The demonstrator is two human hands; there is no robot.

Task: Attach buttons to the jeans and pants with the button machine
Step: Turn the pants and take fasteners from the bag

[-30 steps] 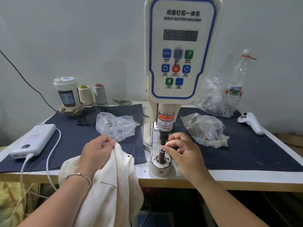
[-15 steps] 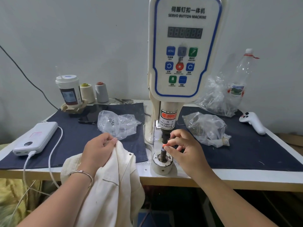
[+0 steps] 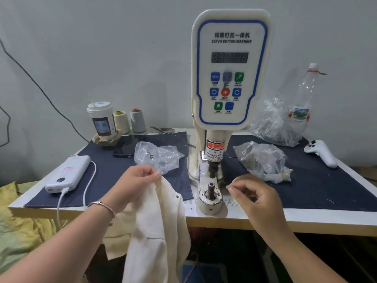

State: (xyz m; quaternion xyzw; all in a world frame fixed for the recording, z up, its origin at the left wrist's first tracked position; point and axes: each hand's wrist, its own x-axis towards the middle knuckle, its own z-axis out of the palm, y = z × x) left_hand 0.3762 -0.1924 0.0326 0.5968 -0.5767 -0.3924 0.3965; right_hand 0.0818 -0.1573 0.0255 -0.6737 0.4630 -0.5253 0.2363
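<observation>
The white servo button machine (image 3: 229,66) stands at the table's middle, its dark punch above a round lower die (image 3: 210,196) with a small post. My left hand (image 3: 135,183) grips the top edge of the cream pants (image 3: 157,225), which hang over the table's front edge just left of the die. My right hand (image 3: 255,196) hovers right of the die, fingers loosely curled, thumb and forefinger close together; whether they pinch a button I cannot tell. A clear bag of small metal buttons (image 3: 158,155) lies behind my left hand.
Dark blue cloth (image 3: 114,172) covers the table on both sides of the machine. A white power bank (image 3: 68,174) with cable lies left. A cup (image 3: 102,121), two thread cones, a phone, more plastic bags (image 3: 263,160), a bottle (image 3: 304,103) and a white controller (image 3: 321,153) sit behind.
My right hand has drawn away from the post of the lower die, moving right. My left hand keeps its grip on the pants. The camera has tilted up slightly.
</observation>
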